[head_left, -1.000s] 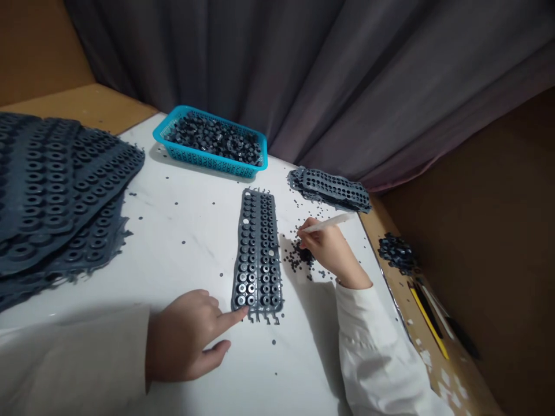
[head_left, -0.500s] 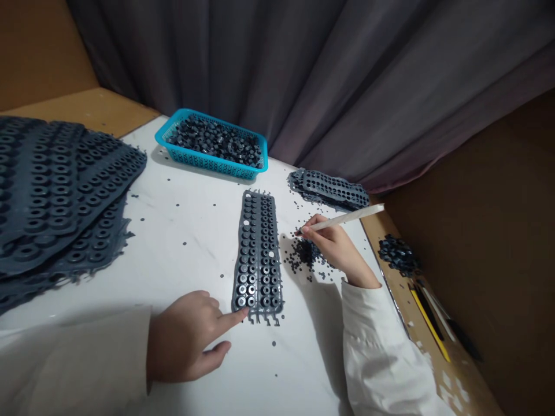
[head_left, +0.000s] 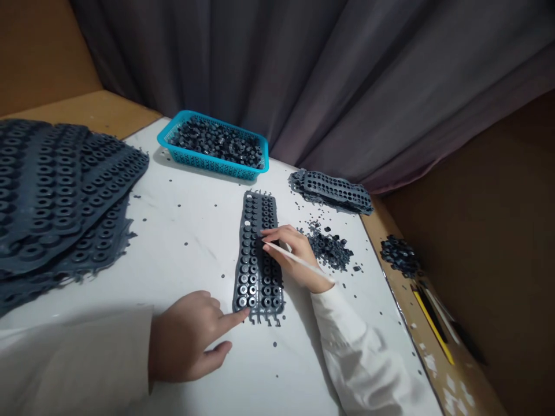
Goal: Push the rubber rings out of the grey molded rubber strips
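A long dark grey rubber strip [head_left: 256, 271] studded with small rings lies on the white table [head_left: 191, 242]. My left hand [head_left: 191, 338] rests at the strip's near left corner, index finger stretched out and pressing on it, holding nothing. My right hand [head_left: 295, 254] lies over the middle of the strip, fingers pinched on a thin white stick [head_left: 299, 263] that points toward the rings. A heap of small dark bits [head_left: 332, 247] sits just right of that hand.
A blue basket [head_left: 213, 144] full of dark rings stands at the back. Large stacked rubber sheets [head_left: 56, 190] cover the left. Punched-out strips [head_left: 332, 190] lie at the back right. More rings [head_left: 399, 254] and a yellow tool [head_left: 433, 329] lie on the brown ledge.
My right hand has moved left with the stick, from the heap of bits onto the middle of the strip. My left hand has stayed put.
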`<state>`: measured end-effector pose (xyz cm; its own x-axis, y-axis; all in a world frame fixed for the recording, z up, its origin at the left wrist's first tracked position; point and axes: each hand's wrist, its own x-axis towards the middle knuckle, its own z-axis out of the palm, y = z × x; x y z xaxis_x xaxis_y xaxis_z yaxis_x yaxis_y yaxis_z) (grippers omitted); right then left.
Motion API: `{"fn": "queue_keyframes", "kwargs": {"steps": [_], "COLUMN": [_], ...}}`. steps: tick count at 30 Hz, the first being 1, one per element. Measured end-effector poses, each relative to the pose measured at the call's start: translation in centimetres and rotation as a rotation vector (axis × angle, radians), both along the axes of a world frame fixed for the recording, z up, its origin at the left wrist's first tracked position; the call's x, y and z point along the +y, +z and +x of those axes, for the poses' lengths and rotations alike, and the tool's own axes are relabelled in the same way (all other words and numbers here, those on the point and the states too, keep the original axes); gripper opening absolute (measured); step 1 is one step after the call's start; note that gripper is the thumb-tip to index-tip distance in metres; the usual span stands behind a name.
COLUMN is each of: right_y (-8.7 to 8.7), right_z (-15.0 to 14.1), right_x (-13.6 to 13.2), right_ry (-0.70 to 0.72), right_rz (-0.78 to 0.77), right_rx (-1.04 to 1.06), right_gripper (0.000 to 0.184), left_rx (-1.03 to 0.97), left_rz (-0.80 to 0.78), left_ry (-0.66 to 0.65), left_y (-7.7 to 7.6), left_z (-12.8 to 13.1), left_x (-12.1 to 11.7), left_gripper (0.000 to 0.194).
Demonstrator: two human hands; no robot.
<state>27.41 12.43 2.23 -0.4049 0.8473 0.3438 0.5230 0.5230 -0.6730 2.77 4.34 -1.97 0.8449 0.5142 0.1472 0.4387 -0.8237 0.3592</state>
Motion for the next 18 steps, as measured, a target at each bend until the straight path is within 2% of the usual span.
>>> {"fn": "queue_keyframes", "kwargs": {"steps": [4, 11, 18], "right_y": [-1.1, -1.3, -2.0], "right_z": [0.0, 0.1, 0.0], "right_x": [0.1, 0.2, 0.4], "right_ry": [0.039, 0.006, -0.013], "right_rz": [-0.009, 0.009, 0.023], "right_rx": [0.01, 0.056, 0.011], "right_gripper": [0.005, 0.009, 0.009], "left_rx": [0.0, 0.0, 0.02], "left_rz": [0.001, 0.004, 0.008], "left_ry": [0.013, 0.011, 0.011], "left_y": [0.2, 0.2, 0.2], "left_z": [0.0, 0.0, 0.0], "left_x": [-0.1, -0.2, -0.1], "left_gripper": [0.051, 0.051, 0.051]}}
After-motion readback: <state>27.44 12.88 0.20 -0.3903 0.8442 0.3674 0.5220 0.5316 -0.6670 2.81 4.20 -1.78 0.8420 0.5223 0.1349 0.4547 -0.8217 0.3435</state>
